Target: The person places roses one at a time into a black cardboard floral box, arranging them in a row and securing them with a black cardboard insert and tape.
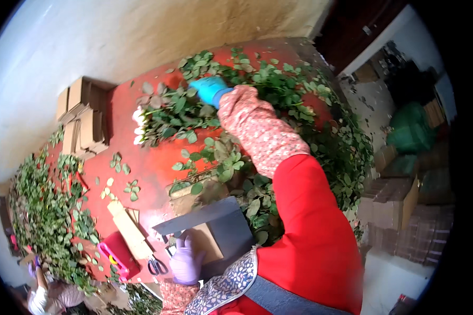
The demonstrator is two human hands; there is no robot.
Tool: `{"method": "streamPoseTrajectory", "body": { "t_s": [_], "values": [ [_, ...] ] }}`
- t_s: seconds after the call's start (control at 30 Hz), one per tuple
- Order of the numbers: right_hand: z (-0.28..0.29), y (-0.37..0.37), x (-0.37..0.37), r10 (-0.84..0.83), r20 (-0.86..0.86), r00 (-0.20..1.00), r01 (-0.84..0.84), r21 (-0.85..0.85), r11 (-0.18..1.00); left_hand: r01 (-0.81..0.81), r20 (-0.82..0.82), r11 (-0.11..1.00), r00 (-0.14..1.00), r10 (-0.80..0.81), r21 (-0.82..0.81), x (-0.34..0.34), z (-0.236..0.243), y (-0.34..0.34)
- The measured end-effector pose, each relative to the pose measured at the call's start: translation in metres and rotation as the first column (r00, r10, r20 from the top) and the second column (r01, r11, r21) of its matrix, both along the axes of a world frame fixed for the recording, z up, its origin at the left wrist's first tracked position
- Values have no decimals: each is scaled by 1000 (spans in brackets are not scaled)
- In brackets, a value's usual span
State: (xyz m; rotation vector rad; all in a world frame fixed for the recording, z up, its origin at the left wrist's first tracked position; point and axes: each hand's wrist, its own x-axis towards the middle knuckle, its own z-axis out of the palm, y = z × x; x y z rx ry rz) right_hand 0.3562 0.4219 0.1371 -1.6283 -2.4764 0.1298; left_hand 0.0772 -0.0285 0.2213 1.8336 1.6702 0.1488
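My left hand [186, 261], in a purple glove, lies with its fingers extended on a brown cardboard piece [207, 242]. That piece sits in a dark grey folded board or holder [234, 228] at the near edge of the red table [147, 178]. My right arm is stretched far across the table. Its blue-gloved hand [210, 90] is over a bunch of leafy stems [178, 110] with white roses [138, 126] at their left end. The right fingers are blurred and partly among the leaves, so their grip is unclear.
Dark-handled scissors [156, 266], a pink tool [120, 254] and cardboard strips [129, 231] lie left of my left hand. Folded cardboard [84, 118] is stacked by the wall. Leafy stems [341, 168] cover the right side. Another person [52, 296] works at lower left beside heaped greenery [47, 210].
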Motion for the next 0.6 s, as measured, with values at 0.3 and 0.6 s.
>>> {"method": "streamPoseTrajectory", "body": {
  "t_s": [0.3,0.6],
  "values": [
    [62,1,-6,-65,-43,997,64,-12,998,-16,6,993,1000,16,117,-5,9,-13],
    [45,-33,-6,23,94,995,-21,-22,1000,46,-8,989,999,-46,143,-10,14,-15]
  ]
}}
